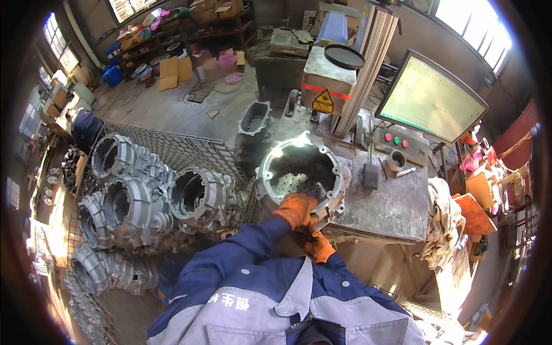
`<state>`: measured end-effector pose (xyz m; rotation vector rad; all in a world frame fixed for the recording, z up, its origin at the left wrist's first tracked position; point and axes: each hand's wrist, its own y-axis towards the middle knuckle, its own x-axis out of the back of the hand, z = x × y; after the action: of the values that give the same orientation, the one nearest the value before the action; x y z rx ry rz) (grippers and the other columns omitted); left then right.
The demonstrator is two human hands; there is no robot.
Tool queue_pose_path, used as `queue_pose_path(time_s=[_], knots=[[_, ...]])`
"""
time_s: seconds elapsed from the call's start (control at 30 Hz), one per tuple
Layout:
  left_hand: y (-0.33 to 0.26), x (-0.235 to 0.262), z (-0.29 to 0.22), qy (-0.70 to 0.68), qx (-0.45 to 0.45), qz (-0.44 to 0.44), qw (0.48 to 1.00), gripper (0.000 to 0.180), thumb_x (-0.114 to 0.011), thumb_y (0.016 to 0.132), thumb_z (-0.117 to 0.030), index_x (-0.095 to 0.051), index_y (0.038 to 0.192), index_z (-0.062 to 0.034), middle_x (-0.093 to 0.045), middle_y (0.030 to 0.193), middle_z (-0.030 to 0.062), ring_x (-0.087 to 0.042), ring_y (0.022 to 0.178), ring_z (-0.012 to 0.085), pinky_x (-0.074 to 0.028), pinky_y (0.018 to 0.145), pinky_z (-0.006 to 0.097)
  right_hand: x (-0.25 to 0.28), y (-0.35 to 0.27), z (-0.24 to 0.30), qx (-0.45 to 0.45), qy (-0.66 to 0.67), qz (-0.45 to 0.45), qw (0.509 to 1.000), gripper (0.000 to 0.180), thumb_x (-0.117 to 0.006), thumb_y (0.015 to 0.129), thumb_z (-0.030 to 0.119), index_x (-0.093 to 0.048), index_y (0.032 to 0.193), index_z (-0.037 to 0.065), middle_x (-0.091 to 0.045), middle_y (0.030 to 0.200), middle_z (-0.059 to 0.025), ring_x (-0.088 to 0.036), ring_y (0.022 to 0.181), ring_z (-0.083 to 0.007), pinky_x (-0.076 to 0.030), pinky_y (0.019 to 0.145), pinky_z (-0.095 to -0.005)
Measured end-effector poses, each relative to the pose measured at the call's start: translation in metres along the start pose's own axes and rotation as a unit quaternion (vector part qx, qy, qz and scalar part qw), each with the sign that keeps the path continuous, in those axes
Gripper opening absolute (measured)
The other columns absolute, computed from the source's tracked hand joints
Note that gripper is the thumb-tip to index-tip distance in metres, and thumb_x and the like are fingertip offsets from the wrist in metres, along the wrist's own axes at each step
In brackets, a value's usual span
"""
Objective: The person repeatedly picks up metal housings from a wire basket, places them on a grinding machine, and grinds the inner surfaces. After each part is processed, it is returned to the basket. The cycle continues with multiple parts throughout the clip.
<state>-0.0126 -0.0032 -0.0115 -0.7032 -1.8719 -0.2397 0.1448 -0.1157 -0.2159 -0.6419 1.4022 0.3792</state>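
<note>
A large round cast-metal housing (339,183), with bolt lugs round its rim and a bright patch of light inside, stands open side up at the worktable's left edge. My left hand (296,210), in an orange glove, is closed on the near rim. Lower and slightly to the right, my right hand (319,246), in a matching glove, is closed against the near outer side of the housing, its fingertips partly hidden. A laser marking head (329,77) with a yellow warning label hangs beyond the housing.
Several grey castings (129,207) fill a wire-mesh cage (172,148) on the left. A smaller casting (255,119) stands behind the housing. The worktable (379,213) carries a black box (370,176), a cup (395,161), a marker (406,172) and a button panel (397,140), near a monitor (432,96).
</note>
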Motion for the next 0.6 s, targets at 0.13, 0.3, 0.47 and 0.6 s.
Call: queue_pose_path(time_s=[0.13,0.3,0.47,0.6], knots=[[-0.001,0.001,-0.002,0.008,0.010,0.005,1.000,0.046,-0.069,0.075,-0.050,-0.070,0.098,-0.0100,-0.071,0.098,0.0176,-0.067,0.097,0.0392,-0.052,0.086,0.048,-0.007,0.003,0.000,0.009,-0.160,-0.065,0.985,0.037,-0.054,0.095,0.006,-0.055,0.131,0.003,-0.058,0.134,-0.0176,-0.055,0.126,-0.0310,-0.041,0.112,-0.0413],[0.001,0.005,-0.004,-0.013,0.035,0.034,0.999,0.048,-0.068,0.077,-0.052,-0.071,0.103,-0.0113,-0.071,0.102,0.0162,-0.066,0.100,0.0387,-0.051,0.089,0.046,0.000,0.000,0.001,0.079,-0.468,-0.063,0.878,0.044,-0.051,0.088,-0.008,-0.056,0.130,0.001,-0.063,0.127,-0.0135,-0.060,0.117,-0.0208,-0.047,0.102,-0.0309],[-0.008,0.027,-0.011,-0.051,0.069,-0.008,0.996,0.046,-0.066,0.079,-0.052,-0.074,0.097,-0.0102,-0.072,0.096,0.0166,-0.069,0.092,0.0379,-0.053,0.081,0.047,-0.028,-0.001,0.005,0.219,-0.798,-0.108,0.551,0.030,-0.069,0.080,0.007,-0.068,0.108,-0.003,-0.072,0.087,-0.0158,-0.070,0.076,-0.0255,-0.052,0.063,-0.0341],[-0.050,0.056,-0.029,-0.108,0.101,-0.064,0.987,0.042,-0.067,0.079,-0.049,-0.073,0.095,-0.0106,-0.072,0.095,0.0167,-0.068,0.092,0.0376,-0.053,0.079,0.048,-0.111,-0.035,0.012,0.120,-0.637,-0.117,0.752,0.018,-0.064,0.091,0.015,-0.069,0.098,-0.001,-0.069,0.083,-0.0094,-0.069,0.080,-0.0258,-0.054,0.074,-0.0373]])
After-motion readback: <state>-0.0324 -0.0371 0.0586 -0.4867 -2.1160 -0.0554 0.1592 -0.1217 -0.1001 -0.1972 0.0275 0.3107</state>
